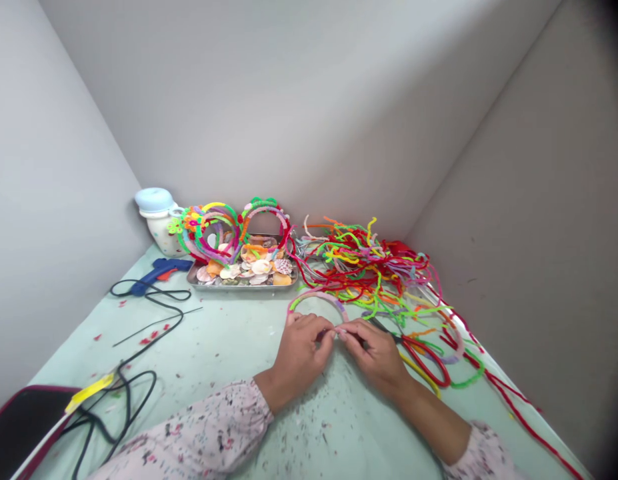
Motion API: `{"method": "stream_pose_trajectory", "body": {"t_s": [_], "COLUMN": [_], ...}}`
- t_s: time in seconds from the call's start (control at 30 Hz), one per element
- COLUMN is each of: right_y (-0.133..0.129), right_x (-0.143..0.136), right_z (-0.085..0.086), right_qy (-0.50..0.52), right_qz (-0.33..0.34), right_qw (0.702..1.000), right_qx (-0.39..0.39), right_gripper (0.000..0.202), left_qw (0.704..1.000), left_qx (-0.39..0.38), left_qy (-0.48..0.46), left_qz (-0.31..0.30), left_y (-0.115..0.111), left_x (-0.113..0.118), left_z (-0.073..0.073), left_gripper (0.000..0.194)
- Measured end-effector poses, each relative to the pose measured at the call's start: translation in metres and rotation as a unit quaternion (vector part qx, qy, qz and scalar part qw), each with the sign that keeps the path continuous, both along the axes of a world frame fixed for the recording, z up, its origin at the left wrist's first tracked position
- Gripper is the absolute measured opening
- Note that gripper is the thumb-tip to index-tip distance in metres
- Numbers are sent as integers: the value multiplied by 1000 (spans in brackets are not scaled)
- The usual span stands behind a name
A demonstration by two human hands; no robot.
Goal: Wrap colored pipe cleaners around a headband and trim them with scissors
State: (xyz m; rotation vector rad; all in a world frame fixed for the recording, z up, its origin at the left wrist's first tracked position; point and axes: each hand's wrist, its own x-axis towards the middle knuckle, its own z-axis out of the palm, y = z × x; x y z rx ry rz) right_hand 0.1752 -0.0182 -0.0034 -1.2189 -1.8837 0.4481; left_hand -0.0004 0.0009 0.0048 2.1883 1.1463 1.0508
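Pipe-cleaner headband (317, 294) arches crosswise beyond the fingers (320, 324), left hand (299, 350) nearer; it and right hand (376, 353) pinch narrowly, contents indeterminable.

In the back left corner of the pale green worktop (233, 340) stands a speckled white bottle (166, 235) with a rounded light-blue lid (155, 199). Just in front of it lies a blue plastic glue gun (159, 272) with a red trigger, and a looping black cable (161, 328) runs toward the near left corner, past small red scraps (153, 335) and a bright yellow tag (90, 392). Along the back edge sits a shallow rectangular metal tray (243, 288) of white, orange and speckled seashells (261, 267). A tangled heap of multicoloured fuzzy pipe cleaners (369, 257) spreads toward the right edge.
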Motion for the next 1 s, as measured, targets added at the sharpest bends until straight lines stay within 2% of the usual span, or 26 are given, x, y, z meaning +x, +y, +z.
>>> {"method": "stream_pose_trajectory", "body": {"t_s": [1.0], "right_y": [-2], "right_x": [0], "right_z": [3], "right_qy": [42], "right_qz": [-3], "right_qw": [997], "right_qx": [-71], "right_gripper": [17], "left_qw": [1000], "left_qx": [8], "left_qy": [7], "left_qz": [-14], "left_y": [1], "left_x": [0], "left_z": [-3], "left_gripper": [13]}}
